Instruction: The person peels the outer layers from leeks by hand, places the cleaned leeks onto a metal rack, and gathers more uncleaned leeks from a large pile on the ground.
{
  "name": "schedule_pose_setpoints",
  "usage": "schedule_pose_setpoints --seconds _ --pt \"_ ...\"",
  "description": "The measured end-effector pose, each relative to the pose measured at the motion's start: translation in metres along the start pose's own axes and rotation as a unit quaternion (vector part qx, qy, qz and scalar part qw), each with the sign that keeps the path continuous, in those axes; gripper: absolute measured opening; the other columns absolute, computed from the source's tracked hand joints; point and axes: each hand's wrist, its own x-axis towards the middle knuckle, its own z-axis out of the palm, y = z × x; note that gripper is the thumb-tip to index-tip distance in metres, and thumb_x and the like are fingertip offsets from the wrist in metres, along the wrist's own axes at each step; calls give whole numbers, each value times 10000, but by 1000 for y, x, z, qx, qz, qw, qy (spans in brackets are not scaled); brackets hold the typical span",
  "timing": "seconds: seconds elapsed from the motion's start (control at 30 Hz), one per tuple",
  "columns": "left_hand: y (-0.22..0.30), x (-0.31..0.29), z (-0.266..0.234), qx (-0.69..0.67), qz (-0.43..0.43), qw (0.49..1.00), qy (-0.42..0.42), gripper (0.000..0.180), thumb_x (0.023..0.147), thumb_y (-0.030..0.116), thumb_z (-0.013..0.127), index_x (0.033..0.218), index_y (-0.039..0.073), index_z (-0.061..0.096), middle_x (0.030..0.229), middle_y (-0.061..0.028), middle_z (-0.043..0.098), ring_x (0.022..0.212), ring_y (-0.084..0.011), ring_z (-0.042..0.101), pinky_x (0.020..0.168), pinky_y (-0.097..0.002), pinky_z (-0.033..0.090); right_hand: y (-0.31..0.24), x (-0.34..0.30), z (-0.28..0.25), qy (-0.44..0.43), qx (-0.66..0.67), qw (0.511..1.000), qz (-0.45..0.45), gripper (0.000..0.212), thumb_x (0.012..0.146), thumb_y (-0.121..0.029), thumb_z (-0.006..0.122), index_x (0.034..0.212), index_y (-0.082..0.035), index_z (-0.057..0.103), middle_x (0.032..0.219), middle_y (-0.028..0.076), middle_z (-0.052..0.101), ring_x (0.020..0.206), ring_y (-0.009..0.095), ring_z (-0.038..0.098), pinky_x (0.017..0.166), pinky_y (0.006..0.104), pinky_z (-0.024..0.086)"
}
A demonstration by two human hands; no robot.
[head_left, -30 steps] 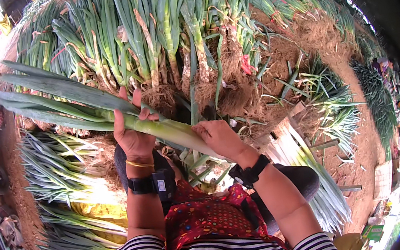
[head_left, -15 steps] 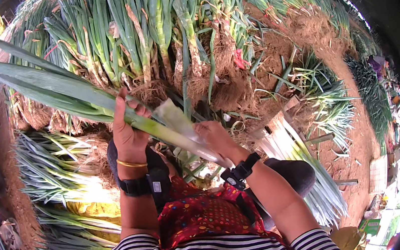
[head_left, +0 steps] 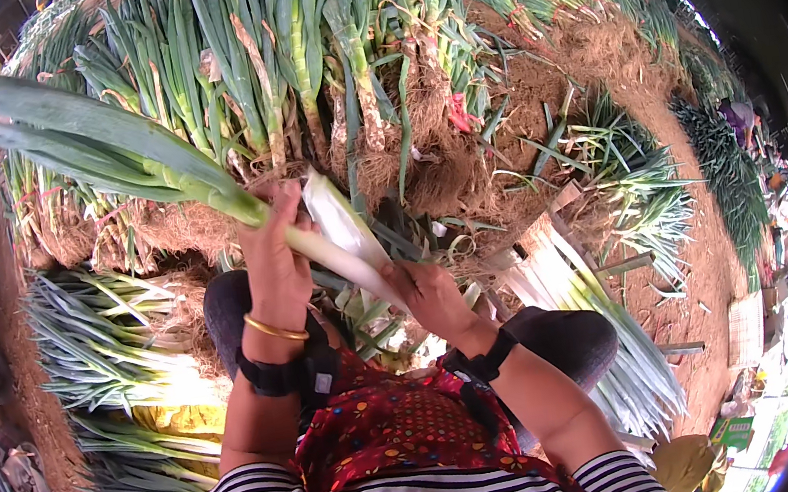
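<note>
A large green onion slants across my lap, green leaves to the upper left and white shank toward the lower right. My left hand is closed around its stalk, where green turns to pale. Near the white end, my right hand is closed with thumb and fingers pinched. A loose, pale outer layer stands away from the shank, its lower end running into my right fingers. Those fingers hide the root end of the onion.
Upright green onions with soil-covered roots stand in front. At right lies a pile of white-shanked onions; bundles lie at left beside yellow sacking. Trimmed leaves are heaped on brown soil.
The outer layer has opened farther from the shank, showing its white inner side. My left hand has moved slightly right and down the stalk; my right hand is a little lower.
</note>
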Motion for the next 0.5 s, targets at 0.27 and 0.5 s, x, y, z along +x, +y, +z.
schedule_pose_setpoints --seconds 0.27,0.5 --pt "-4 0 5 -37 -51 998 -30 167 855 136 631 756 161 498 527 80 345 437 -47 352 447 -213 325 31 0 3 41 14 999 32 281 910 -199 491 835 46 608 656 211 590 573 319 596 542 370 459" --pt "-2 -5 15 -64 17 993 -97 180 872 108 599 773 179 467 522 80 312 426 -48 305 429 -210 290 44 17 -14 205 508 773 320 321 944 -257 459 713 -41 513 625 101 535 511 216 525 497 338 473"
